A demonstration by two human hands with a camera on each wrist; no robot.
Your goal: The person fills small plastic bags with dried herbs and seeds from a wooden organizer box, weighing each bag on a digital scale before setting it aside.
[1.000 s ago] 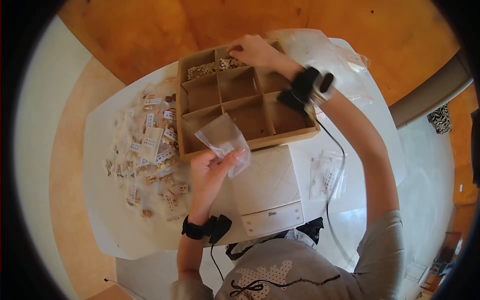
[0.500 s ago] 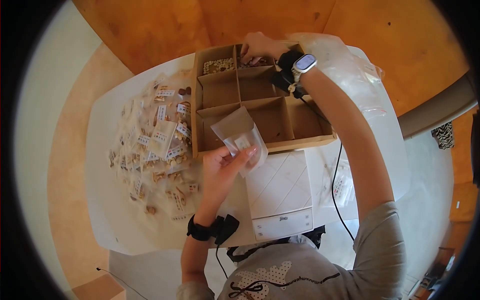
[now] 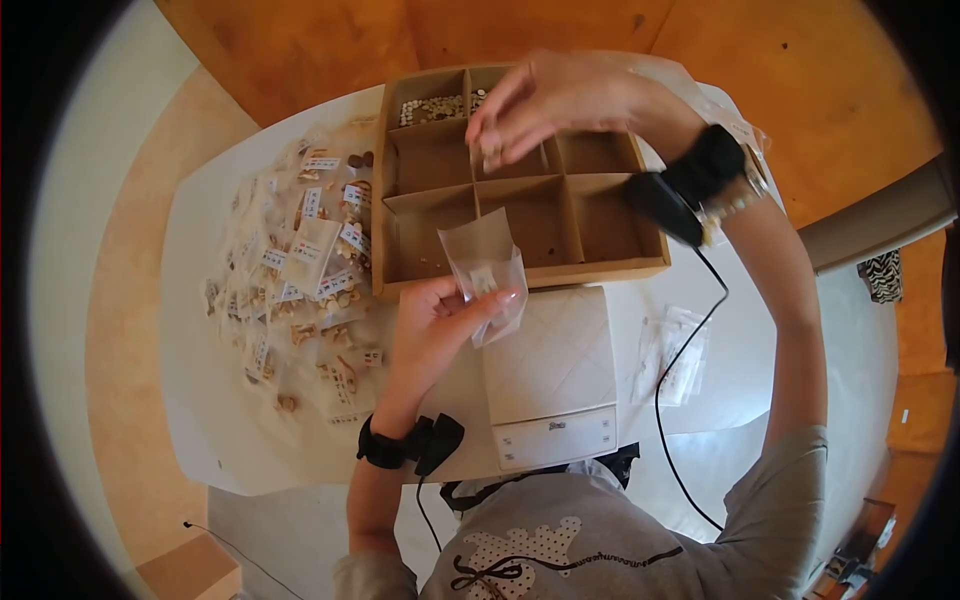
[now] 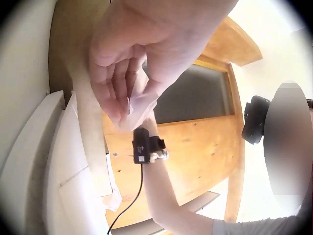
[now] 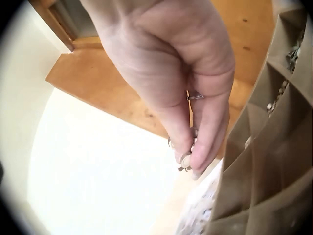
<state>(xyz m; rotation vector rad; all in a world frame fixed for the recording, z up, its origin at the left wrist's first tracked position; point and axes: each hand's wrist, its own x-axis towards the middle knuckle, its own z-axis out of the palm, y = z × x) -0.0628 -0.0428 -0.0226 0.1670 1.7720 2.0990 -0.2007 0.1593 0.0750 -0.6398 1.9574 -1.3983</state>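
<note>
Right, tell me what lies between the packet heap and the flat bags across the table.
The head view shows the white scale there, plus the left hand, pinching an open bag, nearer the packet heap than the flat bags.

Home or small workroom, exact kind unclear | labelled packets (image 3: pixel 318 250) and divided cardboard box (image 3: pixel 610 269) on white surface (image 3: pixel 225 440) | knotty wood panelling (image 3: pixel 560 28) beyond the surface | zebra-striped fabric (image 3: pixel 882 277) to its right
</note>
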